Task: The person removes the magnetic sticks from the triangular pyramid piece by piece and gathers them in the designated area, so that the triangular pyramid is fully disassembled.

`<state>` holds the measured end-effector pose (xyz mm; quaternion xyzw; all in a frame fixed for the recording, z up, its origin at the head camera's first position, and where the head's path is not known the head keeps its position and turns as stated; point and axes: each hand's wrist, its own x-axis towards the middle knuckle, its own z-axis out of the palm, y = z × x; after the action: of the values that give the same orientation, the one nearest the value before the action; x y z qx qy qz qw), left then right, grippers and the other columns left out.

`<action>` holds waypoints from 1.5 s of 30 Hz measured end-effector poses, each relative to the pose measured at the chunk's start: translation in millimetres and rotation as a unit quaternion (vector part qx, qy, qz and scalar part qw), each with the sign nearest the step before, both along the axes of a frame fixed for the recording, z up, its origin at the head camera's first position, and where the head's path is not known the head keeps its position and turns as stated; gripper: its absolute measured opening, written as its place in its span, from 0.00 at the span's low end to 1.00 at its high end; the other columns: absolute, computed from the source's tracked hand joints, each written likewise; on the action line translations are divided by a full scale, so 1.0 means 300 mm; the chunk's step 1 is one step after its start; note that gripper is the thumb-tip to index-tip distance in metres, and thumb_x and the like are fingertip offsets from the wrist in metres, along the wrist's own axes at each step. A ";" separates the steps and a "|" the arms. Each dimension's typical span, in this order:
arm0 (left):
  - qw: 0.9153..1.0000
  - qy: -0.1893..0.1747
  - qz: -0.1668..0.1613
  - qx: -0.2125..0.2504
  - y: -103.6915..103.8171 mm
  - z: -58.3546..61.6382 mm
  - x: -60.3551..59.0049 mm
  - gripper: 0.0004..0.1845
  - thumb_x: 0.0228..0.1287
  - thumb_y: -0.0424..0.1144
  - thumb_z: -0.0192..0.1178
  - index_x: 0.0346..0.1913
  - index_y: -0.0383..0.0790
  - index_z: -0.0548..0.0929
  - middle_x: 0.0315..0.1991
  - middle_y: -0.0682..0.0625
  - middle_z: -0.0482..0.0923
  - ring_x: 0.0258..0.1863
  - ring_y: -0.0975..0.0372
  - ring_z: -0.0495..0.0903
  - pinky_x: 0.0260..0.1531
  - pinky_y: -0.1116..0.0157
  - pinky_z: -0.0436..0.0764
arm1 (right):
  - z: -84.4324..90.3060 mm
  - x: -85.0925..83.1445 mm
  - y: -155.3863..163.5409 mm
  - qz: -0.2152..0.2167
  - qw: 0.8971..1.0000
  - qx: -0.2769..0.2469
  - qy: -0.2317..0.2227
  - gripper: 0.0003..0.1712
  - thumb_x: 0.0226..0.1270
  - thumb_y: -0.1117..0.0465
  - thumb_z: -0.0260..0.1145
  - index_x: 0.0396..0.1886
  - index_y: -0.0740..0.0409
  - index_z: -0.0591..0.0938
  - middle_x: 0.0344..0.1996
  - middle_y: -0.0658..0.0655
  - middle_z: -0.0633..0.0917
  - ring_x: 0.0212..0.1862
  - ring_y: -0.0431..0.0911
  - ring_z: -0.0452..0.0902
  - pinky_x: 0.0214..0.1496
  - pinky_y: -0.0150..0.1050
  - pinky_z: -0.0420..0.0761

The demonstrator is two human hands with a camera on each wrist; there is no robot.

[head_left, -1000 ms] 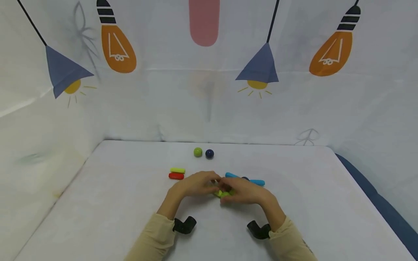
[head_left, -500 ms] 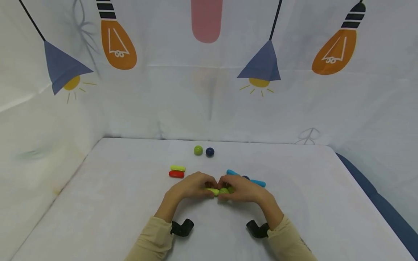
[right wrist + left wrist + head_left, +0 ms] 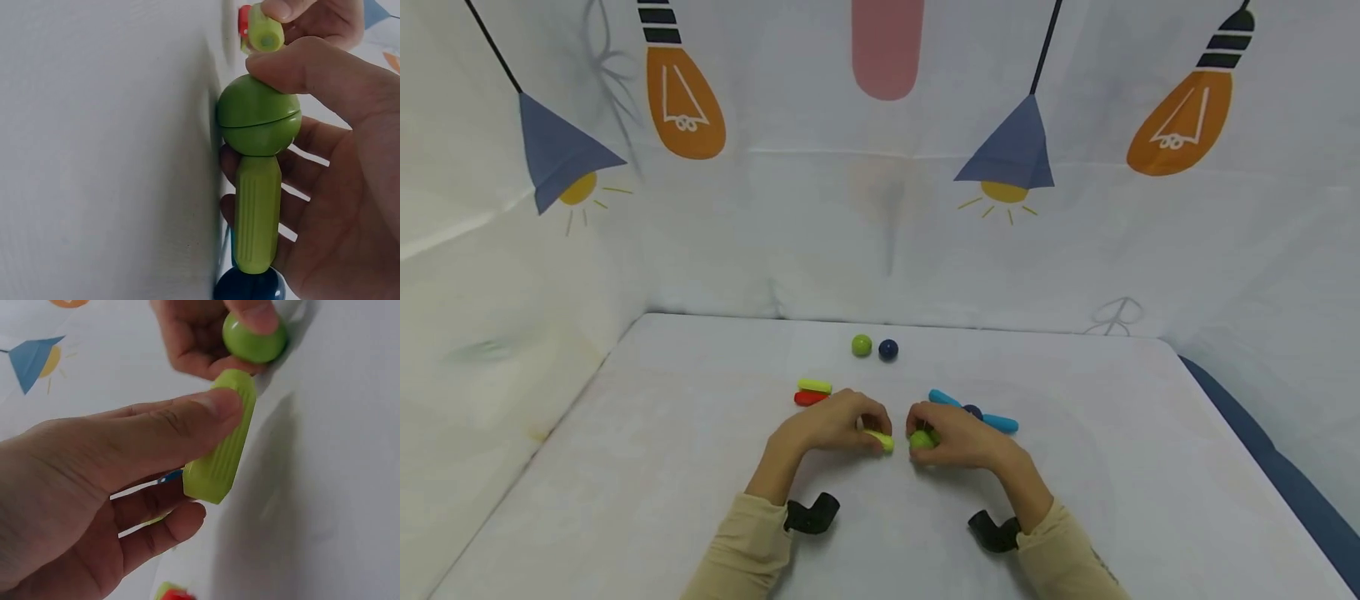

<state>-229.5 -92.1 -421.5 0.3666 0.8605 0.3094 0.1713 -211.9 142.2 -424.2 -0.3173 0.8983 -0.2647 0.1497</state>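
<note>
Item: green ribbed plastic rods and ball, in my hands, over white table (image 3: 662, 467)

My left hand (image 3: 827, 425) pinches a loose lime-green ribbed rod (image 3: 880, 440); my right hand (image 3: 958, 437) grips a green plastic ball (image 3: 921, 440) joined to a second green ribbed rod (image 3: 257, 212)

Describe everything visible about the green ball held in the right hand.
The green ball is a glossy, plastic-looking sphere with a thin seam around its middle. The right hand pinches it, thumb on top, just above the white table. One side joins the end of a ribbed green stick lying along that hand's fingers. The lime stick in the left hand sits close by, apart from the ball.
</note>
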 end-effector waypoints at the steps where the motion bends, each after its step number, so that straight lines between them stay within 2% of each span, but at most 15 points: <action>1: 1.000 0.001 0.009 0.002 -0.012 0.002 -0.001 0.05 0.57 0.38 0.67 0.35 0.51 0.84 0.32 0.64 0.81 0.36 0.70 0.77 0.43 0.69 0.77 | -0.002 0.001 0.000 -0.003 1.000 -0.001 -0.001 0.10 0.58 0.57 0.67 0.38 0.49 0.77 0.33 0.43 0.77 0.35 0.38 0.68 0.37 0.31 0.70; 10: 0.997 0.008 0.074 0.019 -0.130 0.013 -0.023 0.06 0.55 0.41 0.68 0.35 0.54 0.82 0.33 0.63 0.79 0.36 0.67 0.77 0.41 0.67 0.76 | -0.015 -0.001 -0.002 -0.014 1.000 0.000 -0.013 0.09 0.59 0.56 0.67 0.37 0.48 0.76 0.32 0.42 0.75 0.35 0.38 0.67 0.37 0.32 0.69; 16: 0.994 0.009 0.103 0.031 -0.204 0.022 -0.028 0.07 0.55 0.42 0.68 0.37 0.52 0.82 0.34 0.59 0.80 0.35 0.66 0.76 0.41 0.65 0.77 | -0.015 -0.001 -0.001 -0.014 1.000 -0.001 -0.019 0.09 0.60 0.56 0.66 0.38 0.48 0.76 0.32 0.43 0.75 0.35 0.38 0.67 0.37 0.32 0.69; 24: 0.989 0.037 0.142 0.033 -0.282 -0.008 -0.039 0.08 0.53 0.41 0.70 0.37 0.49 0.84 0.36 0.58 0.81 0.37 0.65 0.75 0.37 0.68 0.75 | -0.010 0.002 -0.001 -0.010 1.000 0.004 -0.010 0.10 0.60 0.54 0.67 0.39 0.48 0.76 0.32 0.43 0.74 0.35 0.38 0.66 0.36 0.31 0.69; 30: 0.987 0.033 0.150 0.034 -0.285 -0.020 -0.041 0.08 0.53 0.39 0.70 0.36 0.47 0.84 0.34 0.56 0.79 0.36 0.63 0.74 0.37 0.67 0.74 | 0.020 0.005 0.023 -0.011 1.000 0.017 0.007 0.15 0.58 0.49 0.69 0.42 0.47 0.78 0.37 0.42 0.77 0.41 0.38 0.71 0.44 0.34 0.73; 34: 0.986 0.031 0.160 0.031 -0.278 -0.021 -0.043 0.08 0.52 0.37 0.70 0.36 0.46 0.83 0.34 0.55 0.78 0.36 0.62 0.74 0.37 0.66 0.73 | 0.052 0.003 0.053 -0.014 1.000 0.006 0.025 0.16 0.57 0.52 0.70 0.43 0.52 0.79 0.38 0.46 0.80 0.45 0.41 0.75 0.50 0.39 0.75; 37: 0.985 0.029 0.166 0.031 -0.275 -0.025 -0.044 0.08 0.52 0.36 0.70 0.36 0.45 0.84 0.33 0.54 0.78 0.36 0.62 0.73 0.37 0.66 0.73 | 0.065 -0.001 0.074 -0.015 0.999 -0.001 0.029 0.14 0.57 0.57 0.70 0.42 0.56 0.80 0.38 0.50 0.82 0.44 0.44 0.76 0.50 0.42 0.76; 40: 0.986 0.034 0.162 0.033 -0.272 -0.026 -0.044 0.08 0.52 0.36 0.70 0.36 0.45 0.84 0.33 0.54 0.78 0.35 0.63 0.73 0.36 0.67 0.73 | 0.061 -0.007 0.085 -0.009 0.999 0.004 0.039 0.11 0.58 0.61 0.69 0.41 0.55 0.80 0.38 0.49 0.82 0.44 0.44 0.76 0.50 0.41 0.76; 45: 0.988 0.059 0.135 0.046 -0.229 -0.003 -0.033 0.07 0.57 0.38 0.67 0.39 0.44 0.83 0.30 0.56 0.76 0.32 0.65 0.71 0.33 0.70 0.72 | 0.036 -0.015 0.072 0.009 0.997 0.020 0.072 0.06 0.59 0.62 0.67 0.37 0.52 0.82 0.34 0.46 0.81 0.39 0.40 0.75 0.45 0.37 0.74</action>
<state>-239.3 -160.8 -422.5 0.2719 0.8957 0.3466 0.0594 -216.2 163.8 -413.5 -0.3402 0.9089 -0.2222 0.0936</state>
